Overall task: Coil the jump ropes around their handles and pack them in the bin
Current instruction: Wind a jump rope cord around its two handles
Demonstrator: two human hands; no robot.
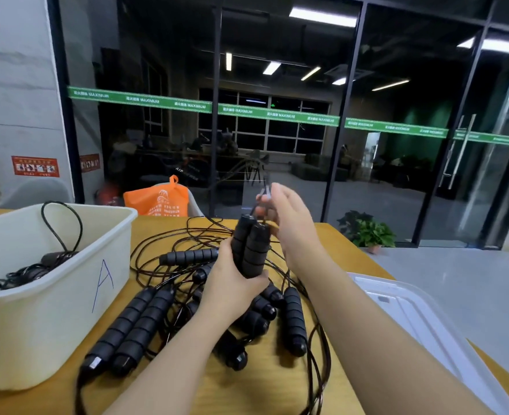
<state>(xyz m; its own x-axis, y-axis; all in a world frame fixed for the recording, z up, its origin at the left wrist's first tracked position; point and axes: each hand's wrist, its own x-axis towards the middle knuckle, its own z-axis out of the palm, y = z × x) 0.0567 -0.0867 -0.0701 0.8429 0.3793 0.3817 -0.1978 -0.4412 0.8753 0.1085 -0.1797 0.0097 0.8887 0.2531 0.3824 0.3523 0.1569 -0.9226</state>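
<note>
Left hand grips a pair of ribbed foam handles upright, above the surface centre. Right hand pinches their thin glossy cord at 12 o'clock. Risk: the cord snags in the loose tangle below. One coiled rope lies in the white plastic bin, 9 o'clock

- I see black ribbed foam handles with dark brown cords.
- The bin is off-white, with a blue "A".
- The tabletop is yellow wood.
- The bag is orange.
</note>
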